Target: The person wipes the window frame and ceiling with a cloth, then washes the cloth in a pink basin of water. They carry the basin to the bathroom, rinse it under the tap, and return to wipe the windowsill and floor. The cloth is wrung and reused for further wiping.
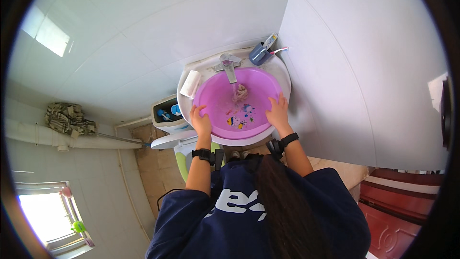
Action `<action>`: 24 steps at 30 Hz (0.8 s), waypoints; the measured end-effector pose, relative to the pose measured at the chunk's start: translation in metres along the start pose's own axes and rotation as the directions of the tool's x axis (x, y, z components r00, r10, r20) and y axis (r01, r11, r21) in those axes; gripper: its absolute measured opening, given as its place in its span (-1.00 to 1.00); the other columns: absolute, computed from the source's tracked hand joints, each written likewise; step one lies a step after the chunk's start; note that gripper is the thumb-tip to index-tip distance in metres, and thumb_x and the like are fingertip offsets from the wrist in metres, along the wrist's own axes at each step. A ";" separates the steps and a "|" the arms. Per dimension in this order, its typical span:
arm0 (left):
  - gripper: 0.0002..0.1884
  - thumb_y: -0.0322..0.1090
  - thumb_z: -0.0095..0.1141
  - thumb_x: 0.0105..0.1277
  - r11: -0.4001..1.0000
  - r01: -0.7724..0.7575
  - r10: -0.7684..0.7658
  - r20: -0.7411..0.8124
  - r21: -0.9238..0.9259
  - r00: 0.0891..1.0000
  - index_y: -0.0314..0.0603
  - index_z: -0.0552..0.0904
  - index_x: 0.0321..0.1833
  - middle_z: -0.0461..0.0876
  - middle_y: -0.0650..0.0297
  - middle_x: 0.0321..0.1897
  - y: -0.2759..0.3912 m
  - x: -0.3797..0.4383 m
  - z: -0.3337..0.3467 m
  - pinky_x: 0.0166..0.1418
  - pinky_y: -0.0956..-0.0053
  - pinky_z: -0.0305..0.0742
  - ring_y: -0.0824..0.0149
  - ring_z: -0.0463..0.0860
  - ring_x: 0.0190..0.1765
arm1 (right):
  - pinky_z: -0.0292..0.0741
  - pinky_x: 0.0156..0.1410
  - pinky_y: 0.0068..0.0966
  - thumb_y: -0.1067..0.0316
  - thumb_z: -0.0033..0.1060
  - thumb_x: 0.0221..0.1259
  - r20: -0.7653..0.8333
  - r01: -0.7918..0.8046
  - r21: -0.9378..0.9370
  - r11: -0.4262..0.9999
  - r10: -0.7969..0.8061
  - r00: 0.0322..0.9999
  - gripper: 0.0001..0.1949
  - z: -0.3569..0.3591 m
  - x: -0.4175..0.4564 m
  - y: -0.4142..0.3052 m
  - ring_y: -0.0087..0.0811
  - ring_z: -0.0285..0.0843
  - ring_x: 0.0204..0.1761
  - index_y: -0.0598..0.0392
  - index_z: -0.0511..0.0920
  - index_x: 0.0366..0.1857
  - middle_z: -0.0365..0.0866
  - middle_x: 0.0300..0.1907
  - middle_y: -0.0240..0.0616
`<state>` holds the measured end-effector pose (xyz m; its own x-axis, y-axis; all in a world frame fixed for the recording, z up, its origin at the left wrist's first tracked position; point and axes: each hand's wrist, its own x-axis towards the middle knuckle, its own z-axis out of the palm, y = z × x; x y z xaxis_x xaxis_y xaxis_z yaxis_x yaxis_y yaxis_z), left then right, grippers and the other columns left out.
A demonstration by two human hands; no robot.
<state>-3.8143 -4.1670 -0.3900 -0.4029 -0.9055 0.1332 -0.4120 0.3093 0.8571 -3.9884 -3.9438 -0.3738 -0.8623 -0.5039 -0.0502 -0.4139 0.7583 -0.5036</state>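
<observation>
A pink-purple plastic washbasin [219, 97] with cartoon prints on its bottom sits in a white ceramic sink [286, 83]. Water runs into it from a metal faucet [229, 65]. Under the stream lies a wet, crumpled pale cloth [241, 93]. My left hand [202, 120] grips the basin's left rim, with the thumb on the inner side. On the opposite rim rests my right hand [278, 112], its fingers spread along the edge and the thumb towards the inside. Black straps circle both wrists.
A white roll [190, 84] lies on the sink's left ledge; a dark cup [259, 55] with a toothbrush and tube stands at the back right. An uncovered toilet tank [167, 113] and raised toilet lid [172, 140] are at left. A mop [70, 119] leans farther left.
</observation>
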 end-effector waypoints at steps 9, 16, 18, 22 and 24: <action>-0.68 -0.60 0.01 -0.03 1.000 0.002 -0.001 -0.029 0.025 1.000 -0.12 0.67 -0.22 0.43 -0.01 0.18 0.004 -0.002 0.000 0.34 0.27 0.26 0.00 0.39 0.25 | 0.07 0.46 -0.12 0.32 0.20 -0.04 -0.009 -0.012 -0.018 1.000 0.012 1.000 -0.50 0.001 -0.001 -0.002 0.27 -0.13 0.40 -0.01 0.48 0.12 -0.11 0.44 0.13; -0.69 -0.61 -0.02 -0.03 0.999 -0.014 0.015 -0.024 0.043 1.000 -0.12 0.67 -0.24 0.44 -0.01 0.17 0.002 -0.001 0.000 0.33 0.28 0.27 0.01 0.40 0.25 | 0.08 0.45 -0.10 0.29 0.23 -0.03 -0.029 0.026 -0.049 0.998 -0.028 0.999 -0.51 0.005 0.000 0.003 0.27 -0.11 0.39 -0.02 0.49 0.10 -0.11 0.44 0.14; -0.69 -0.61 -0.02 -0.03 0.999 -0.010 0.011 -0.023 0.037 1.000 -0.12 0.67 -0.25 0.44 -0.01 0.17 0.003 -0.001 0.000 0.34 0.28 0.26 0.01 0.40 0.25 | 0.08 0.45 -0.10 0.28 0.23 -0.03 -0.028 0.036 -0.049 0.998 -0.037 0.999 -0.52 0.005 0.000 0.003 0.27 -0.11 0.39 -0.01 0.50 0.09 -0.11 0.44 0.14; -0.69 -0.61 -0.03 -0.03 1.000 0.001 0.000 -0.026 0.025 1.000 -0.13 0.67 -0.26 0.45 -0.03 0.17 0.004 -0.001 0.000 0.35 0.27 0.25 0.00 0.39 0.26 | 0.07 0.45 -0.09 0.27 0.24 -0.02 -0.023 0.031 -0.047 0.998 -0.032 0.999 -0.54 0.004 0.001 0.003 0.28 -0.12 0.39 -0.03 0.51 0.07 -0.12 0.44 0.13; -0.69 -0.61 -0.04 -0.03 1.000 0.001 0.000 -0.029 0.028 1.000 -0.14 0.67 -0.26 0.45 -0.04 0.17 0.004 0.000 0.000 0.35 0.27 0.25 0.00 0.39 0.26 | 0.07 0.45 -0.09 0.26 0.25 -0.02 -0.022 0.032 -0.047 0.998 -0.033 0.999 -0.54 0.005 0.001 0.004 0.28 -0.13 0.39 -0.04 0.52 0.07 -0.12 0.44 0.12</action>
<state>-3.8157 -4.1653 -0.3865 -0.3790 -0.9136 0.1474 -0.4349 0.3165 0.8430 -3.9896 -3.9435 -0.3799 -0.8546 -0.5191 -0.0143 -0.4543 0.7608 -0.4635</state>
